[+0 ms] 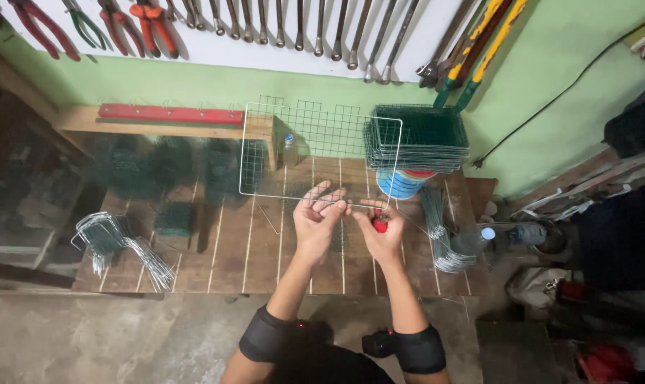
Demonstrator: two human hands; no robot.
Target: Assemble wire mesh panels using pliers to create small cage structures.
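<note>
A square wire mesh panel point(315, 146) with a pale frame is held tilted above the wooden workbench point(230, 249). My left hand point(317, 217) pinches its near edge with fingers curled around the wire. My right hand point(381, 229) grips a red-handled tool point(380, 225) pressed against the same edge, just right of the left hand. The tool's tip is hidden by my fingers.
A stack of green mesh panels point(418, 139) rests on a blue bucket point(401, 183) at back right. Bent wire pieces point(116, 242) lie at left and more wire pieces point(443, 235) at right. Pliers and wrenches point(294, 28) hang on the wall. A red bar point(169, 114) sits on a shelf.
</note>
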